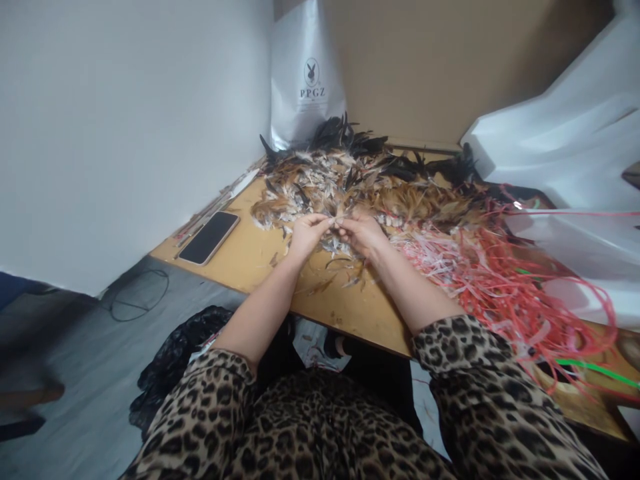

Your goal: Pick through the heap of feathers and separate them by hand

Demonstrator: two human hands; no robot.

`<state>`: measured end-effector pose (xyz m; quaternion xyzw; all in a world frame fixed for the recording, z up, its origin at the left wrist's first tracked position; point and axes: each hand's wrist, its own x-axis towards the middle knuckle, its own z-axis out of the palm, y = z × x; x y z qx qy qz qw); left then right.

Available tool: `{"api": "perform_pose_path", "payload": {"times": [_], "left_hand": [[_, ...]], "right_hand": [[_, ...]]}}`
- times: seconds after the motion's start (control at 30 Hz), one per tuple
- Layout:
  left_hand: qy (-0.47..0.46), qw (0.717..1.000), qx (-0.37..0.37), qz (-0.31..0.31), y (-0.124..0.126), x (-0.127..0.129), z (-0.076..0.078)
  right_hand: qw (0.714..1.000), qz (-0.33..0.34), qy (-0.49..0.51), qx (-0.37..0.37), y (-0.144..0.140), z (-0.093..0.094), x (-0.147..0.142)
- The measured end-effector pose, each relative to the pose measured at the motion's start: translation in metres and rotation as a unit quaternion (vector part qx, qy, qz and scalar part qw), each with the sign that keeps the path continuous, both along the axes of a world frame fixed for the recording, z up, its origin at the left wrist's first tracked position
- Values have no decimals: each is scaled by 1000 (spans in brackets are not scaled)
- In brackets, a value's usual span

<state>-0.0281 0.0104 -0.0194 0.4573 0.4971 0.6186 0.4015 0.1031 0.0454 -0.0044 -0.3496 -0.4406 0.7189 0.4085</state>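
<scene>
Phone [209, 237] lying face-up at table [260, 257] L edge, well apart from work. L hand [307, 235] pinching closed on small feather bunch [338, 220] at table centre; R hand [364, 235] meeting it, fingers closing on same bunch. Feather pile [360, 180] behind hands looking mostly unsorted, so judging early stage. Red/pink strips [495, 280] sprawling to R, bag [306, 73] standing at rear.

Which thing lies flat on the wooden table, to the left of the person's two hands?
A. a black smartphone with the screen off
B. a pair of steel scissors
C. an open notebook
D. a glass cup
A: a black smartphone with a dark screen lies flat on the bare yellow-brown wooden table, left of the left hand and the right hand, which meet over the pile of brown and white feathers.
</scene>
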Motion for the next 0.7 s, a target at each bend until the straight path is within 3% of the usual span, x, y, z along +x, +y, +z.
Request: {"api": "perform_pose_path", "payload": {"times": [0.2,0.7], "left_hand": [[4,1000,-6,7,0,2,0],[19,998,-39,-37,-2,1,1]], "right_hand": [[998,-42,-28,26,2,-3,-1],[987,-57,-89,125,3,-7,2]]}}
